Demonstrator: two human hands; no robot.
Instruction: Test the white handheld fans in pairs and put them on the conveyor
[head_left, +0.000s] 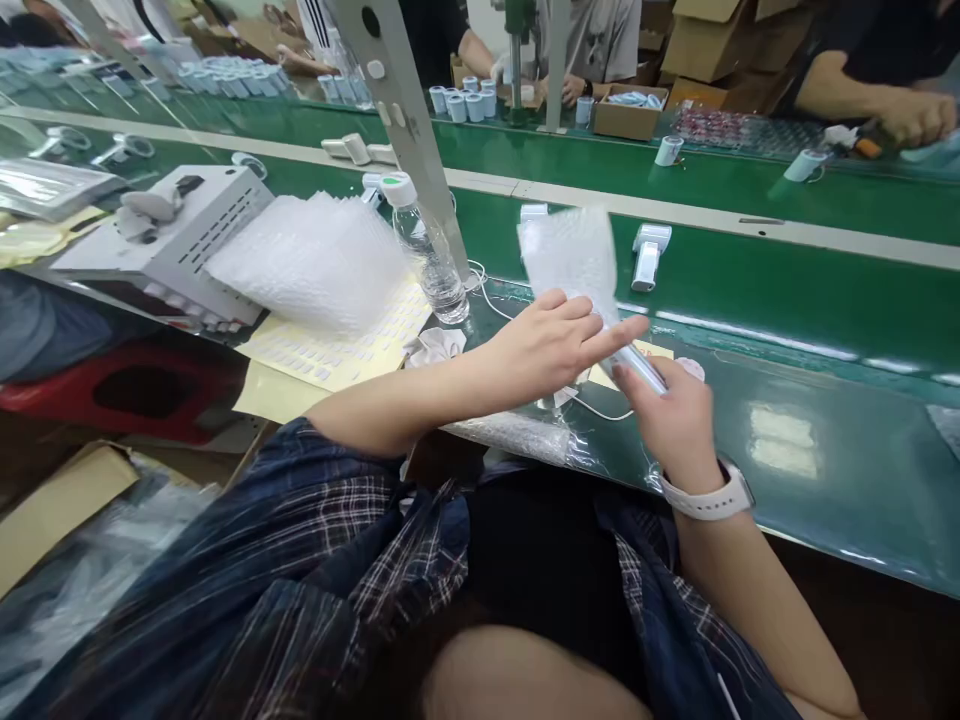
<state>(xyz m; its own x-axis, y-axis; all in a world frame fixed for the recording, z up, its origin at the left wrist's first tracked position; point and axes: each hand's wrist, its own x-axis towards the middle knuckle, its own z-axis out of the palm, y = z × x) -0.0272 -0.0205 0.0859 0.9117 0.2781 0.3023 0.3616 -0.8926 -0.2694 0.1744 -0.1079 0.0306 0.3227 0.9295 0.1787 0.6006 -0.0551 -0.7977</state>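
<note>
1. Bubble-wrap bag (570, 260), blurred in the shot, stands up from between the two hands over the near edge of the green bench (810, 420); its lower end is down in the grip and the rest fans upward above the fingers.
2. Right hand (675, 415), with a white watch (712, 497) on the wrist, is curled closed around a slim silvery-white device (641, 368), which pokes out up and to the left from the fist toward the bag's mouth.
3. Left hand (551, 345) lies across from the left, fingers nearly straight and flat against the bag's lower part, fingertips touching the device just above the right fist; I cannot tell whether it pinches the bag or only presses it.
4. Just under the hands lie a thin white cable (600, 408) and a yellowish card (652, 352).
5. Left of them stand a water bottle (427, 250), a crumpled white cloth (436, 346), a stack of bubble bags (315, 260) and yellow label sheets (330, 350).
6. Behind, on the green conveyor belt (750, 270), a white device (649, 255) lies well apart from the hands.
7. Across the belt, other people's hands (911, 115) are at work among cardboard boxes (626, 112).
</note>
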